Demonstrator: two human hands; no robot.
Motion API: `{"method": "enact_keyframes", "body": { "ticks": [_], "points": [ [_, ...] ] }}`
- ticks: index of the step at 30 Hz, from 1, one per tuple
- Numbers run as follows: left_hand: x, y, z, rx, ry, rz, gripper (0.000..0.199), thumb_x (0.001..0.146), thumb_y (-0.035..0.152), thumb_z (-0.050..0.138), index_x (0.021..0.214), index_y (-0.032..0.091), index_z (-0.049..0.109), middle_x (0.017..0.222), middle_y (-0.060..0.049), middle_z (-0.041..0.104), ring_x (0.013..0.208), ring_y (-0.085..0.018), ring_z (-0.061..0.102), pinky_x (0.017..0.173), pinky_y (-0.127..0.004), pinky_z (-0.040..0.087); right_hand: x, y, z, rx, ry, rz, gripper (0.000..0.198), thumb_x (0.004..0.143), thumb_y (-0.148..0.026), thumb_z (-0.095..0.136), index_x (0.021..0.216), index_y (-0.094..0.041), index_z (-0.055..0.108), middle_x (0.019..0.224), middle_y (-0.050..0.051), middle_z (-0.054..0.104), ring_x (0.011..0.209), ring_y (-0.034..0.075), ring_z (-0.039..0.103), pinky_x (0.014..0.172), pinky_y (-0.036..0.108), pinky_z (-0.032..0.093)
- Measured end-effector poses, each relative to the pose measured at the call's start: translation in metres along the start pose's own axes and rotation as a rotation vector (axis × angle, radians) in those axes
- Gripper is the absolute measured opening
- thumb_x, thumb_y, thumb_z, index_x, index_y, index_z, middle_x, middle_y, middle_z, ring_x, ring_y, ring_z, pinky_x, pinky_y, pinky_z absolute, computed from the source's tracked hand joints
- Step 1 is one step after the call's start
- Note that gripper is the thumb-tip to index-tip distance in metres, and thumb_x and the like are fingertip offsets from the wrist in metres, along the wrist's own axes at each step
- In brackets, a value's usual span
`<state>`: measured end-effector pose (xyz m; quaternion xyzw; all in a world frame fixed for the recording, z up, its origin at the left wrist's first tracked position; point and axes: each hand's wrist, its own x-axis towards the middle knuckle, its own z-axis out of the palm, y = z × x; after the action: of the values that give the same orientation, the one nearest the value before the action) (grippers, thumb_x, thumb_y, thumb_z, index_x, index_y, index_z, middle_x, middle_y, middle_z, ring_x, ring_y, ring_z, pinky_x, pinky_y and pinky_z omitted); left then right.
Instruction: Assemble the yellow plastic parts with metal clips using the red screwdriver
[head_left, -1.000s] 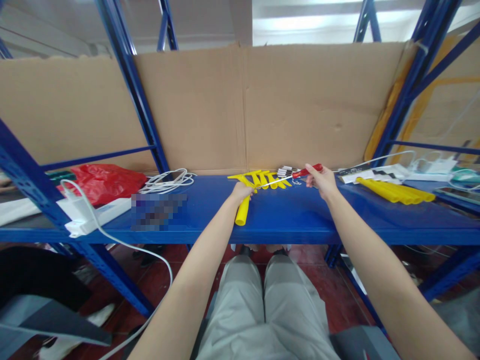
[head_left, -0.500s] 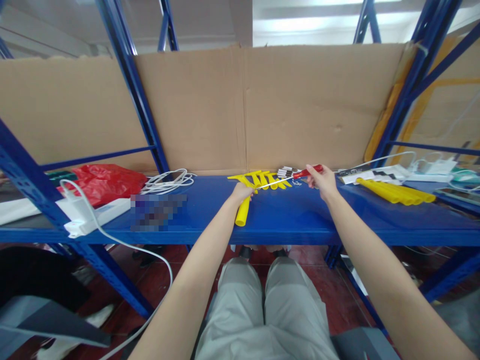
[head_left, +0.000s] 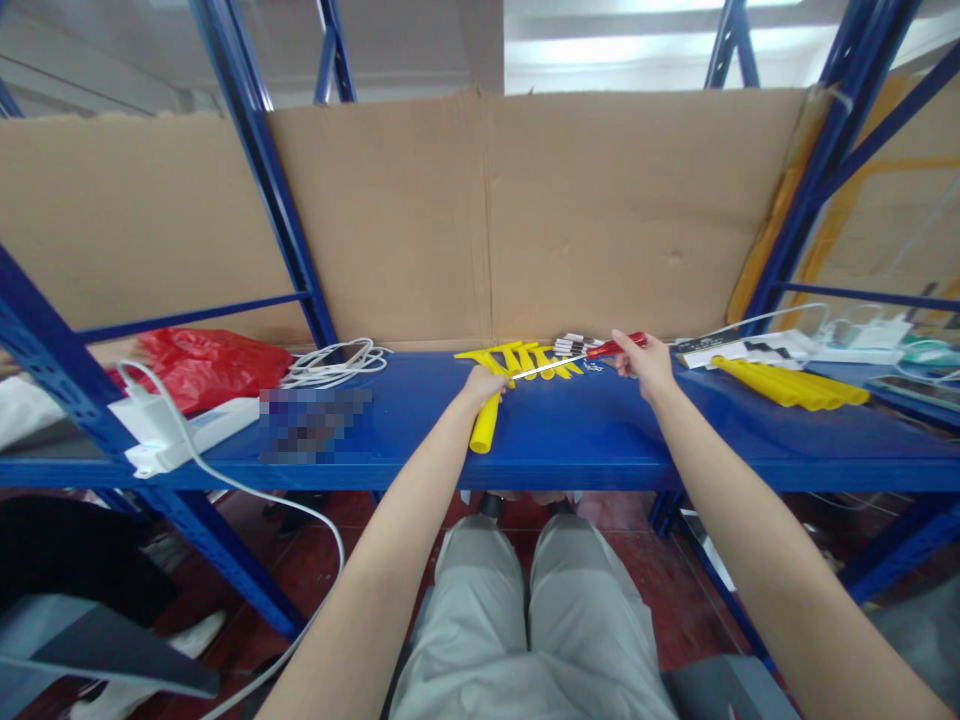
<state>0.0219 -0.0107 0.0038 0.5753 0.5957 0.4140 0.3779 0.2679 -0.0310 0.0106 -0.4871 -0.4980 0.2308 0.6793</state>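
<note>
My left hand (head_left: pixel 486 382) is closed around a yellow tube (head_left: pixel 484 428), whose round open end points toward me near the shelf's front edge. In my right hand (head_left: pixel 645 362) is a screwdriver (head_left: pixel 606 349) with a red handle. Its long metal shaft slants down to the left, and its tip meets the yellow piece at my left fingers; the exact contact is hidden. Just beyond lie several yellow plastic parts (head_left: pixel 531 358) in a row. Behind the shaft sit a small stack of white and dark pieces (head_left: pixel 574 345) and some tiny metal bits (head_left: pixel 592 367), perhaps screws.
Several yellow tubes (head_left: pixel 787 385) lie at right beside a white box (head_left: pixel 742 348). To the left are a coiled white cable (head_left: pixel 337 362), a red plastic bag (head_left: pixel 214 365) and a white power strip (head_left: pixel 217 425). A cardboard panel (head_left: pixel 600 210) stands behind the blue shelf (head_left: pixel 420 430).
Both hands stay almost in place, the screwdriver still at the yellow tube. At the far left, white material beside the red bag has shifted.
</note>
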Motion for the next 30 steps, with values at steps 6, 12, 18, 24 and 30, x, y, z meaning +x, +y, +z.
{"method": "enact_keyframes", "body": {
  "ticks": [6, 12, 18, 24, 30],
  "points": [
    [-0.0001, 0.0, 0.0001, -0.002, -0.007, 0.0, 0.024, 0.071, -0.003, 0.063, 0.056, 0.013, 0.054, 0.044, 0.005, 0.049, 0.036, -0.005, 0.043, 0.045, -0.018, 0.04, -0.0028, -0.0024, 0.0004, -0.013, 0.013, 0.039, 0.033, 0.077, -0.038, 0.07, 0.061, -0.019, 0.049, 0.04, -0.003, 0.05, 0.032, 0.007, 0.043, 0.034, 0.017, 0.036],
    [0.0013, 0.0005, 0.0008, 0.002, 0.003, 0.008, 0.015, 0.073, -0.004, 0.059, 0.069, 0.011, 0.061, 0.046, 0.005, 0.05, 0.041, -0.008, 0.047, 0.048, -0.019, 0.043, -0.0031, -0.0037, 0.0012, -0.021, 0.04, 0.119, 0.028, 0.079, -0.032, 0.068, 0.062, -0.018, 0.051, 0.038, -0.001, 0.051, 0.031, 0.008, 0.044, 0.032, 0.017, 0.032],
    [0.001, 0.0006, 0.0004, 0.017, 0.001, 0.004, 0.016, 0.073, -0.003, 0.06, 0.067, 0.011, 0.06, 0.047, 0.005, 0.05, 0.04, -0.007, 0.047, 0.048, -0.019, 0.043, -0.0034, -0.0067, 0.0017, -0.018, 0.035, 0.205, 0.025, 0.082, -0.029, 0.065, 0.063, -0.017, 0.053, 0.04, 0.001, 0.055, 0.033, 0.008, 0.048, 0.033, 0.017, 0.033],
    [0.002, 0.0006, 0.0003, 0.028, -0.009, -0.011, 0.017, 0.073, -0.002, 0.061, 0.063, 0.011, 0.059, 0.044, 0.005, 0.049, 0.039, -0.008, 0.046, 0.048, -0.02, 0.043, -0.002, -0.0039, 0.0013, 0.012, 0.047, 0.208, 0.024, 0.079, -0.031, 0.069, 0.067, -0.018, 0.053, 0.042, 0.001, 0.056, 0.034, 0.009, 0.049, 0.033, 0.018, 0.033],
    [0.0031, -0.0012, 0.0004, 0.007, -0.023, 0.004, 0.018, 0.072, -0.001, 0.061, 0.062, 0.012, 0.058, 0.043, 0.005, 0.049, 0.039, -0.008, 0.047, 0.047, -0.02, 0.042, 0.0024, 0.0017, 0.0002, 0.049, 0.086, 0.218, 0.022, 0.081, -0.028, 0.062, 0.064, -0.019, 0.052, 0.038, -0.002, 0.051, 0.033, 0.008, 0.044, 0.032, 0.017, 0.032]
  ]
}}
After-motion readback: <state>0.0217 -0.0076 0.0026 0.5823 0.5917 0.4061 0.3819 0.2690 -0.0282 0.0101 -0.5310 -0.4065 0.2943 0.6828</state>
